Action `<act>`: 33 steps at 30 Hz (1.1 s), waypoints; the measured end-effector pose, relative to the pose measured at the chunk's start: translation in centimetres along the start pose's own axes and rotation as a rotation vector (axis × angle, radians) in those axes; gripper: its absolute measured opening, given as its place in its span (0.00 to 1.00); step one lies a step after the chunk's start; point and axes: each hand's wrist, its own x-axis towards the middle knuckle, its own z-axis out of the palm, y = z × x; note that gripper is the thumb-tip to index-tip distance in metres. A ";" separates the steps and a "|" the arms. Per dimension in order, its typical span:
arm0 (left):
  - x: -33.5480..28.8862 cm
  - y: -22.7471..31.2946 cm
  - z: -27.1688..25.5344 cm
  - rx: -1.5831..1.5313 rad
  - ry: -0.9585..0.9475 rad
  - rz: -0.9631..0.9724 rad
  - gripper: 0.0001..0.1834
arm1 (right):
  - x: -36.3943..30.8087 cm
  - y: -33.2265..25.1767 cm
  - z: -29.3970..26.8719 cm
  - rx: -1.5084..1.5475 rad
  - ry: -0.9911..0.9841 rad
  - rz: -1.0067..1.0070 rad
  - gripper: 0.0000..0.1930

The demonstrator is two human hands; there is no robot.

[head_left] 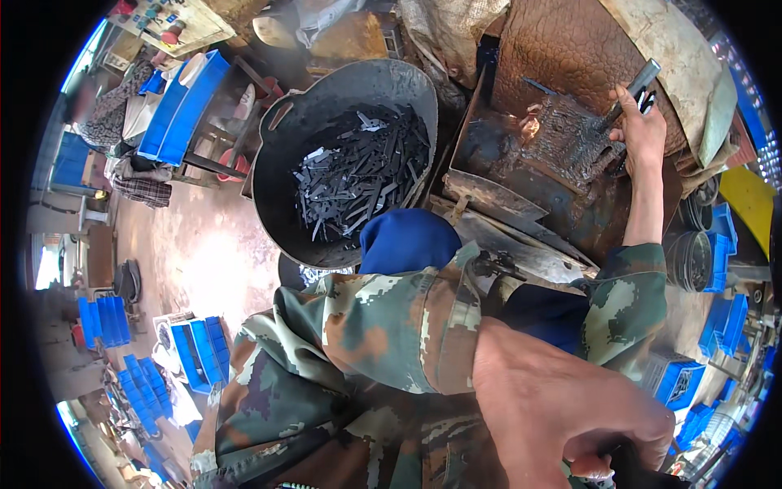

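My right hand (639,134) is at the upper right, fingers closed round a grey metal rod-like piece (646,75) that sticks out above the thumb. Small dark pieces show between its fingers, too hidden to name. Below that hand lies a dark, wet, ridged slab (570,138) in an oily metal tray (497,187). My left hand (562,407) reaches across my body to the lower right, large and close. Its fingers curl round something dark, mostly hidden, which I cannot make out. Left of the tray stands a black tub (277,187) holding many dark flat metal strips (366,171).
A brown, crinkled sheet (562,49) rises behind the tray. Blue bins (183,106) sit on a rack at the upper left, with more blue bins (199,350) at the lower left. Round wire-like coils (691,261) and further blue bins stand along the right.
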 end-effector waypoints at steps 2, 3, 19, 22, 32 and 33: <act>0.7 -2.8 -0.2 0.109 -0.070 0.194 0.48 | 0.1 0.0 -0.5 0.001 0.004 -0.006 0.15; 0.7 -2.4 -0.4 0.105 -0.069 0.197 0.48 | 0.4 0.3 -0.6 -0.004 -0.017 0.000 0.16; 4.2 7.1 -13.7 0.815 0.930 0.586 0.13 | 3.0 4.0 -1.6 -0.039 0.021 -0.166 0.15; 3.8 7.5 -17.2 1.001 1.093 0.549 0.13 | 3.9 5.6 -2.3 0.004 0.040 -0.332 0.15; -0.4 5.3 -22.6 0.721 1.416 0.390 0.12 | 0.8 0.7 -0.8 0.045 -0.062 0.008 0.16; -0.6 5.1 -22.9 0.770 1.452 0.376 0.14 | 0.8 0.6 -0.8 0.043 -0.063 0.009 0.16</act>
